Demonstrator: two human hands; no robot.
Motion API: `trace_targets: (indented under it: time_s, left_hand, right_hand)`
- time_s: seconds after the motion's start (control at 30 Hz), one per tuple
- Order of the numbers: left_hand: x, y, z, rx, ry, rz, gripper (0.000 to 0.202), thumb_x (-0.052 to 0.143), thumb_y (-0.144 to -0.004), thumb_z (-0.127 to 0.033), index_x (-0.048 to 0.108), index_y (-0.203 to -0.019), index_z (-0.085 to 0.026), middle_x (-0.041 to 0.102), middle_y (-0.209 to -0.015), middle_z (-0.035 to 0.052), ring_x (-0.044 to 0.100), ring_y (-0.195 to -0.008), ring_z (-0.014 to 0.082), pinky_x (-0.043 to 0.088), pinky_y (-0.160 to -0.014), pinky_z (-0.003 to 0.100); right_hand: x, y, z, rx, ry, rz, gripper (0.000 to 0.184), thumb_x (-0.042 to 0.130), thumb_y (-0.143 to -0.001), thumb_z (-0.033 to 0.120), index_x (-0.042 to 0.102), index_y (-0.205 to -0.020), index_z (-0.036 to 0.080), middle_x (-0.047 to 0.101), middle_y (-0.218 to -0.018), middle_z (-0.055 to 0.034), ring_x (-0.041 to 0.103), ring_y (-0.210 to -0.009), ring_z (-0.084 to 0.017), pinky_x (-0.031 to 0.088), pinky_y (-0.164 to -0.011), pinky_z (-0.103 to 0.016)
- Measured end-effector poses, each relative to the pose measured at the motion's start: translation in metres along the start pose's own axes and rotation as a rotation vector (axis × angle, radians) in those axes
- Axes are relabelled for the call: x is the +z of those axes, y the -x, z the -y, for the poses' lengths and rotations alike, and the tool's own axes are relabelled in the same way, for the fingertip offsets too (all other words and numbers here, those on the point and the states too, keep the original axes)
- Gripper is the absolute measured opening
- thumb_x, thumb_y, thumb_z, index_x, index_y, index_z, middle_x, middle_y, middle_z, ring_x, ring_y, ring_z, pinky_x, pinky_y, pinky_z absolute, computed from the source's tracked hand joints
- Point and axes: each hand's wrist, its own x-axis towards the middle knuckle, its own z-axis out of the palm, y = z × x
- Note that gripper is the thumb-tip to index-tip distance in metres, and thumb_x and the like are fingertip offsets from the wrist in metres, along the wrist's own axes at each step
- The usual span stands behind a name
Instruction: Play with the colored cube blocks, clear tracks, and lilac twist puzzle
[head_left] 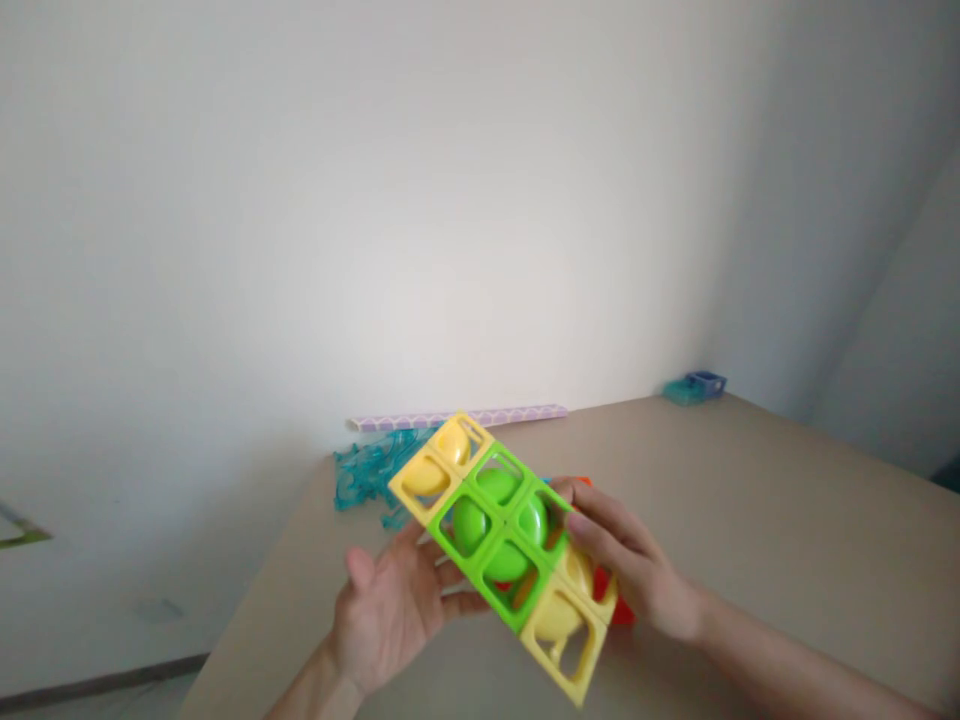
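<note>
A plastic block toy [501, 545] of green and yellow open-frame cubes is held up over a beige table [750, 500], tilted from upper left to lower right. My left hand [390, 605] is under its left side, palm up, fingers reaching beneath the green part. My right hand [637, 570] grips its right side, fingers curled on the green and yellow cubes. A red-orange piece [609, 605] shows behind the toy near my right hand.
Teal transparent plastic pieces [367, 475] lie at the table's far left edge. A long purple patterned strip [457, 418] lies along the wall. Small teal and blue boxes [694, 387] sit at the far right corner. A white wall stands behind.
</note>
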Motion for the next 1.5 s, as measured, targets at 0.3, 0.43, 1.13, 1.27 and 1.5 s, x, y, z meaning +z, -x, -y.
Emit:
trace_targets:
  time_s: [0.3,0.43,1.13,1.27,1.5]
  left_hand:
    - [0.019,-0.006,0.039,0.137,-0.226,-0.366,0.042,0.08,-0.067,-0.03,0.063,-0.103,-0.021,0.07,-0.099,0.0076,0.067,-0.093,0.025,0.052,-0.079,0.036]
    - [0.021,-0.005,0.043,0.221,-0.217,-0.498,0.045,0.083,-0.063,-0.03,0.061,-0.102,-0.021,0.071,-0.095,0.0058,0.068,-0.087,0.0231,0.054,-0.076,0.034]
    - [0.037,-0.003,0.048,0.114,-0.112,-0.549,0.042,0.084,-0.06,-0.03,0.064,-0.095,-0.019,0.072,-0.082,0.0037,0.068,-0.069,0.0196,0.053,-0.061,0.029]
    - [0.035,-0.006,0.047,0.115,-0.101,-0.571,0.04,0.084,-0.059,-0.032,0.065,-0.091,-0.017,0.069,-0.075,0.0028,0.065,-0.062,0.0152,0.052,-0.057,0.025]
    - [0.029,-0.008,0.033,0.215,-0.113,-0.596,0.044,0.084,-0.059,-0.024,0.063,-0.097,-0.024,0.07,-0.082,-0.0006,0.066,-0.068,0.0152,0.053,-0.061,0.025]
  right_hand:
    - [0.009,-0.003,0.009,-0.33,0.58,0.118,0.018,0.044,-0.095,0.029,0.048,-0.081,0.019,0.048,-0.087,-0.005,0.048,-0.078,-0.017,0.043,-0.07,-0.03]
    - [0.017,-0.002,0.01,-0.32,0.585,0.16,0.016,0.04,-0.096,0.024,0.05,-0.086,0.018,0.049,-0.092,-0.0064,0.049,-0.086,-0.017,0.044,-0.079,-0.032]
    - [0.024,0.004,0.0,-0.247,0.466,-0.338,0.016,0.037,-0.099,0.032,0.046,-0.091,0.022,0.051,-0.093,-0.0049,0.051,-0.082,-0.018,0.042,-0.076,-0.029]
    - [0.005,-0.002,0.003,-0.236,0.42,-0.379,0.02,0.04,-0.097,0.038,0.047,-0.089,0.022,0.052,-0.087,-0.0036,0.05,-0.077,-0.017,0.042,-0.071,-0.027]
    - [-0.003,-0.009,0.008,-0.308,0.478,0.013,0.026,0.044,-0.095,0.036,0.05,-0.076,0.019,0.051,-0.079,-0.0044,0.049,-0.073,-0.017,0.041,-0.067,-0.029]
